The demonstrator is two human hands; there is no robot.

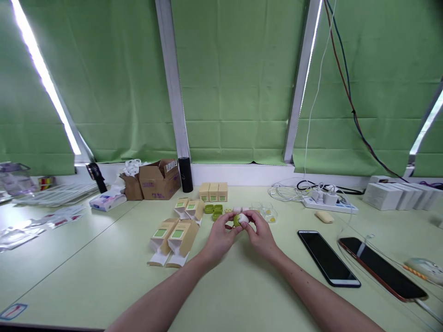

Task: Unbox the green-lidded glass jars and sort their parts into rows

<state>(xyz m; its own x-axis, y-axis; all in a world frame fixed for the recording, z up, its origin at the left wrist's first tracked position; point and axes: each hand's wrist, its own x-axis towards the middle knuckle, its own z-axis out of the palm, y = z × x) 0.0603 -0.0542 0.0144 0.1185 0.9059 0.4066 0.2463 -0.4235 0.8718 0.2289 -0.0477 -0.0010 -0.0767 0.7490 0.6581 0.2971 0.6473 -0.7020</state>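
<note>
Both hands meet over the middle of the table around a small rounded green-and-white object, its exact kind unclear. My left hand pinches its green side, and my right hand grips the white side. Just beyond the fingers lie small green square containers, white round pieces partly covered by the hands, and clear plastic cups with yellow spots. Left of my left hand, opened kraft paper boxes with green labels lie with their flaps out. Behind them three similar boxes stand side by side.
To the right lie a black-screened phone, a second phone with a cable, and a power strip with chargers. White boxes stand far right. Back left holds a cardboard box, a black cylinder and a tissue pack.
</note>
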